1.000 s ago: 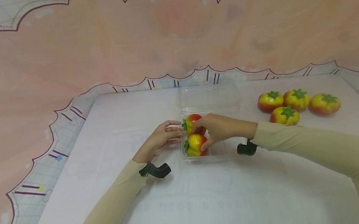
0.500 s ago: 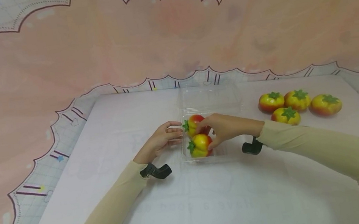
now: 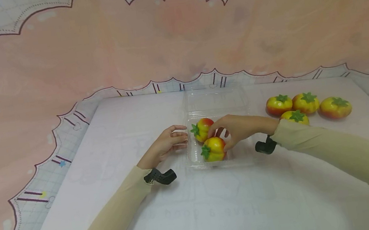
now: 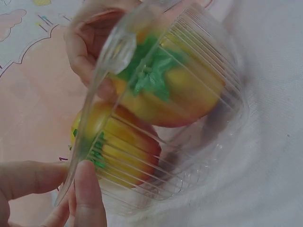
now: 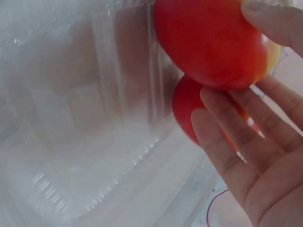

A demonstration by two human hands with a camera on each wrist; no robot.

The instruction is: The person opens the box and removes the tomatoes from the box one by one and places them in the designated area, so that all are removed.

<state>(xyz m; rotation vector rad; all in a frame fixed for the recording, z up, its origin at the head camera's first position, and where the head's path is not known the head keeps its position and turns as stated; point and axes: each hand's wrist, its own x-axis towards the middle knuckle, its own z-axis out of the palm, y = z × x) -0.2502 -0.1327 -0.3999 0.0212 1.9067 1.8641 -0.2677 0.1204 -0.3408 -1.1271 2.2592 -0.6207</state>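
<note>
My right hand (image 3: 239,127) grips the nearer persimmon (image 3: 213,150), a yellow-and-red one with a green leafy top, over the clear plastic clamshell box (image 3: 243,154). In the right wrist view its thumb lies on one side of this persimmon (image 5: 208,42) and the fingers come under the other. A second persimmon (image 3: 203,129) sits in the box just behind, close by the fingertips (image 5: 201,123). At the box's left side, my left hand (image 3: 167,143) pinches the thin plastic rim (image 4: 78,165) between thumb and fingers, as the left wrist view shows.
Several more persimmons (image 3: 304,102) stand on the white table (image 3: 184,213) at the right, one partly behind the right sleeve (image 3: 323,146). The box's transparent lid (image 3: 216,100) lies open toward the back. A patterned cloth (image 3: 160,43) hangs behind.
My right hand has shifted rightward across the box with the nearer persimmon. The other persimmon has also moved a little right. My left hand stays at the box's left side.
</note>
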